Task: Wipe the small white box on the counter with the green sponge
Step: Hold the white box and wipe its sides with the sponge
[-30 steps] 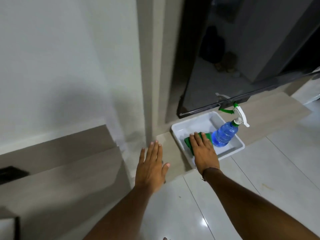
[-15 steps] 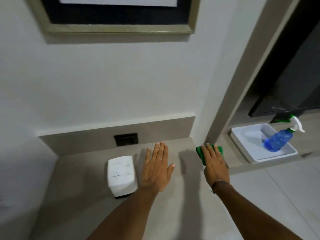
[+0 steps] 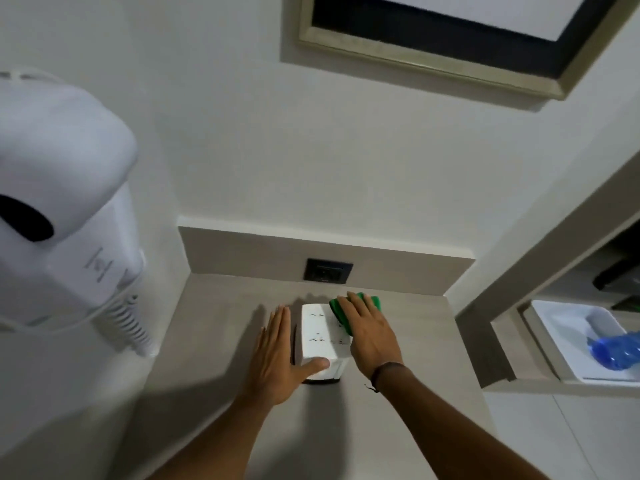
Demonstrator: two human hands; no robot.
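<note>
desk [image 3: 214,341] by wall | left hand [image 3: 277,355] flat, fingers released, steadying box [image 3: 320,336] | right hand [image 3: 369,332] pressing sponge [image 3: 346,308] on top | advice: brace box, stroke evenly

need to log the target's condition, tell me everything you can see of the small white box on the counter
The small white box is an oblong block with rounded edges, seemingly smooth plastic, sitting on a dark base on the grey-beige counter just in front of a black wall socket. Its top shows small dark marks, too small to read. The left hand lies along its left side with the thumb across the near top edge. The right hand presses a green sponge onto its far right top corner.
</note>
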